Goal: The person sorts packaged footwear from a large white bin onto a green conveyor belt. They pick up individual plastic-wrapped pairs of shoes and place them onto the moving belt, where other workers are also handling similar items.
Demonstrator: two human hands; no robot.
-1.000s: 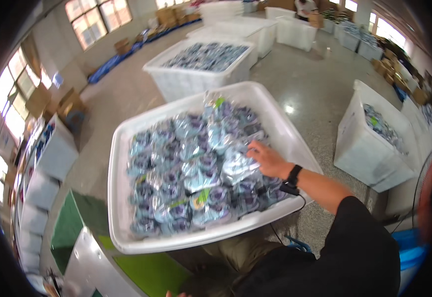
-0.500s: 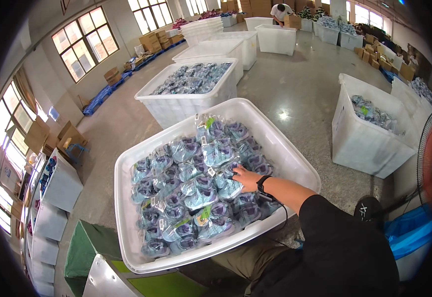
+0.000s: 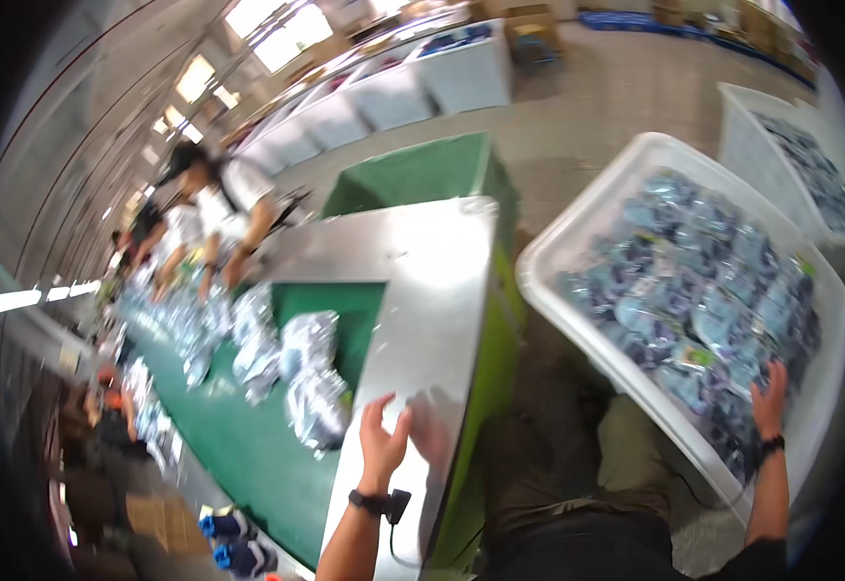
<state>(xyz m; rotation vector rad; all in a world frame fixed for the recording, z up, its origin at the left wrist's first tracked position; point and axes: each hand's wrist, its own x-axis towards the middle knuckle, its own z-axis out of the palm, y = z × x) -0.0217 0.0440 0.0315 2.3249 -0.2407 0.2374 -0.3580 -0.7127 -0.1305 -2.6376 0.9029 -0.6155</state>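
My left hand (image 3: pixel 382 443) rests open on the steel edge plate (image 3: pixel 422 290) of a green conveyor belt (image 3: pixel 238 436), fingers spread, holding nothing. Clear shiny packets (image 3: pixel 316 407) lie on the belt just left of it. My right hand (image 3: pixel 769 395) reaches into a large white bin (image 3: pixel 577 228) at my right and lies on the blue-grey packets (image 3: pixel 703 281) that fill it; whether the fingers grip one I cannot tell. Both wrists wear a black band.
Other people (image 3: pixel 214 208) work along the far side of the belt among more packets. A second white bin (image 3: pixel 800 155) of packets stands at the far right. More white bins (image 3: pixel 461 68) line the concrete floor behind. A green frame (image 3: pixel 422 174) sits beyond the steel plate.
The view has swung left from the white bin to the conveyor belt. My left hand has come into view on the steel plate. My right hand stays in the bin.
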